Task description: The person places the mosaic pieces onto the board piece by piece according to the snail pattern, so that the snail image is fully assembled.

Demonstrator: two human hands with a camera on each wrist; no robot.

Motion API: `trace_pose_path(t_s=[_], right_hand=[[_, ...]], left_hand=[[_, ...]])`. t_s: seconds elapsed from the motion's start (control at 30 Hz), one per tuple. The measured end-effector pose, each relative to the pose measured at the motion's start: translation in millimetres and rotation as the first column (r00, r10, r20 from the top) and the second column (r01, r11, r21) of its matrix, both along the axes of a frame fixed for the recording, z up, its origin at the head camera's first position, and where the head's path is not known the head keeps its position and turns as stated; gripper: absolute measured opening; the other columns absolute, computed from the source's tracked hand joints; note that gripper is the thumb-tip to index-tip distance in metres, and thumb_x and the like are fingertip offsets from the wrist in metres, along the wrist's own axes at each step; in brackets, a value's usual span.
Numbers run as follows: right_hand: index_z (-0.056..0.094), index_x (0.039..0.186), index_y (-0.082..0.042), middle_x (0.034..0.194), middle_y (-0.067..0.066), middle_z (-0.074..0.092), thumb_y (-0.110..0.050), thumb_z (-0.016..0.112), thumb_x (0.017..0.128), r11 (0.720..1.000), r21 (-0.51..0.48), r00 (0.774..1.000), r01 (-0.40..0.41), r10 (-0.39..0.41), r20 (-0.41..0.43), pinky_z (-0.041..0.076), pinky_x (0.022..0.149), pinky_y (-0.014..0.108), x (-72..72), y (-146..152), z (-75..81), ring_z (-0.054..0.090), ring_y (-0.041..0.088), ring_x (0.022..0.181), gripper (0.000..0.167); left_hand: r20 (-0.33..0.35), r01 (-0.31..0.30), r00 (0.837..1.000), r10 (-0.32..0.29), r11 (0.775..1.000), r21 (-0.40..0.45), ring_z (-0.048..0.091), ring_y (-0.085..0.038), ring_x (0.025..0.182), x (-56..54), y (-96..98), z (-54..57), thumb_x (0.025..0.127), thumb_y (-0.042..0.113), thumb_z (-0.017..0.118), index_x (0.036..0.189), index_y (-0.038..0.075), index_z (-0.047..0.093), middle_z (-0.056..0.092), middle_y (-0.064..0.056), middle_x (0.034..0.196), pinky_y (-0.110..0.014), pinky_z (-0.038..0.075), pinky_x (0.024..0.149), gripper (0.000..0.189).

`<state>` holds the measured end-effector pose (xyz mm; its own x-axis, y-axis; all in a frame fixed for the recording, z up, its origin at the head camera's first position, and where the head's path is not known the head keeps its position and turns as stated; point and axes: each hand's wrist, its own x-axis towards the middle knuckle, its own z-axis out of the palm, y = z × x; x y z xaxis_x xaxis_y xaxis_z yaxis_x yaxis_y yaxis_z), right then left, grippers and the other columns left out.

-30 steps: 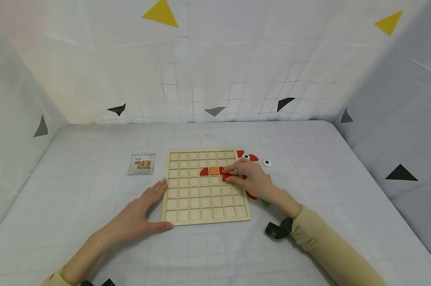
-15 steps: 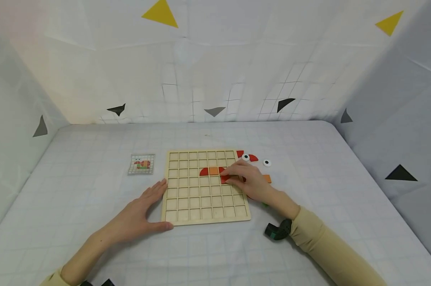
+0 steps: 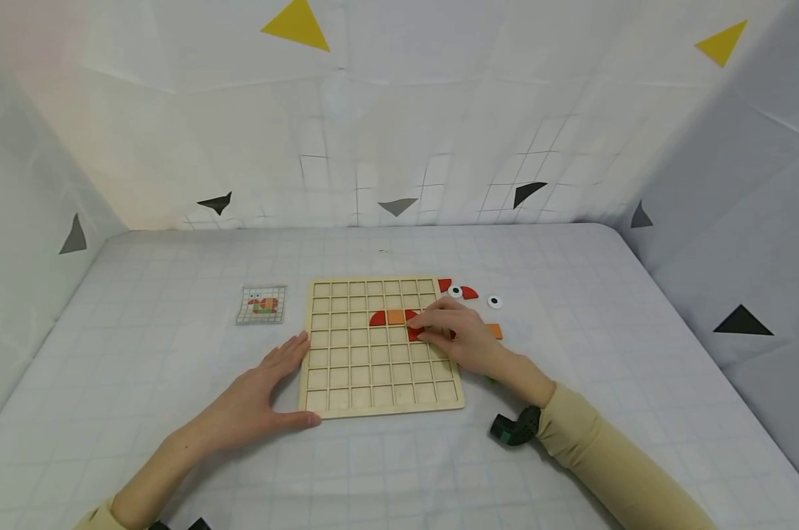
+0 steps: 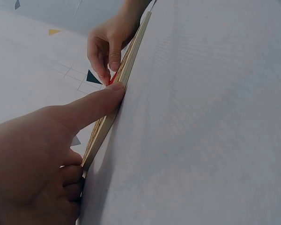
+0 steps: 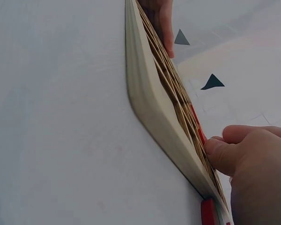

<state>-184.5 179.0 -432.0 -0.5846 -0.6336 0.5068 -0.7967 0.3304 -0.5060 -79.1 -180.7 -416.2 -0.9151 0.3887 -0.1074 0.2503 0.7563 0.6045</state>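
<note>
A pale wooden grid board [image 3: 386, 412] lies flat on the table. My left hand [image 3: 253, 397] rests at its left side, fingers spread along the edge and thumb at the near left corner. My right hand [image 3: 465, 335] is over the board's right part, pinching a red tile [image 3: 414, 334] between thumb and fingertips, down at a grid cell. In the same row above lie a red quarter-circle tile [image 3: 378, 319], an orange square tile [image 3: 395, 316] and another red tile [image 3: 409, 315], the last partly covered by my fingers.
Right of the board lie two eye discs, the nearer-to-board one [image 3: 455, 291] by red pieces [image 3: 469, 293], the other [image 3: 495, 302] apart. An orange tile [image 3: 494, 331] and a bit of green [image 3: 490, 379] show past my right hand. A picture card [image 3: 261, 305] lies at left.
My right hand has shifted slightly, and the red tile has turned and moved a little left, squarer to the grid. The left hand stays at the board's edge.
</note>
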Motion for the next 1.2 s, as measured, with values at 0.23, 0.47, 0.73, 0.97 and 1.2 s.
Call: trace_pose_path(t_s=[0.23, 0.47, 0.73, 0.97, 1.2], right_hand=[[0.077, 0.108, -0.009, 0.103, 0.001, 0.071, -0.002, 0.077, 0.085, 1.0, 0.005, 1.0, 0.002, -0.002, -0.017, 0.053, 0.075, 0.023, 0.4, -0.1, 0.0, 0.06, 0.015, 0.099, 0.024], [0.077, 0.108, -0.01, 0.103, 0.0, 0.072, -0.002, 0.078, 0.084, 1.0, 0.008, 0.999, 0.007, -0.007, -0.041, 0.053, 0.073, 0.024, 0.4, 0.0, -2.4, 0.061, 0.014, 0.096, 0.024], [0.075, 0.11, -0.005, 0.1, 0.006, 0.073, -0.006, 0.085, 0.077, 0.996, -0.036, 0.993, 0.086, -0.088, -0.074, 0.048, 0.06, 0.03, 0.2, 0.1, -1.7, 0.058, 0.02, 0.089, 0.035], [0.074, 0.111, -0.006, 0.1, 0.006, 0.073, -0.01, 0.086, 0.077, 0.99, -0.013, 0.989, 0.141, -0.141, -0.04, 0.05, 0.065, 0.033, -1.2, 2.1, -4.0, 0.062, 0.022, 0.091, 0.036], [0.074, 0.113, -0.006, 0.101, 0.005, 0.073, -0.01, 0.085, 0.079, 0.989, -0.007, 0.989, 0.147, -0.147, 0.001, 0.049, 0.065, 0.032, -0.2, 1.4, -2.7, 0.061, 0.022, 0.09, 0.036]], left_hand=[[0.0, 0.0, 1.0, 0.0, 1.0, -0.002, 0.018, -0.032, 0.153, 0.1, -0.2, -0.4, 0.074, 0.071, 0.073, 0.161, 0.021, 0.021, 0.016, 0.005, 0.168, -0.062, 0.024, 0.119, 0.113], [-0.004, 0.001, 1.0, -0.001, 1.0, 0.006, 0.018, -0.032, 0.153, 1.7, -0.9, -0.3, 0.074, 0.071, 0.073, 0.161, 0.022, 0.021, 0.016, 0.006, 0.168, -0.063, 0.023, 0.118, 0.112], [-0.009, 0.0, 1.0, 0.0, 1.0, 0.006, 0.017, -0.032, 0.153, 1.1, -0.3, 0.0, 0.074, 0.07, 0.073, 0.161, 0.023, 0.02, 0.016, 0.006, 0.168, -0.063, 0.022, 0.118, 0.112], [-0.012, 0.001, 1.0, -0.001, 1.0, 0.0, 0.018, -0.032, 0.153, 0.8, -0.1, -0.2, 0.075, 0.07, 0.073, 0.161, 0.023, 0.021, 0.016, 0.006, 0.167, -0.063, 0.024, 0.118, 0.112], [-0.015, 0.002, 1.0, -0.002, 1.0, 0.0, 0.018, -0.032, 0.153, 1.0, -0.4, -0.4, 0.075, 0.07, 0.073, 0.161, 0.021, 0.021, 0.016, 0.005, 0.168, -0.062, 0.024, 0.118, 0.112]])
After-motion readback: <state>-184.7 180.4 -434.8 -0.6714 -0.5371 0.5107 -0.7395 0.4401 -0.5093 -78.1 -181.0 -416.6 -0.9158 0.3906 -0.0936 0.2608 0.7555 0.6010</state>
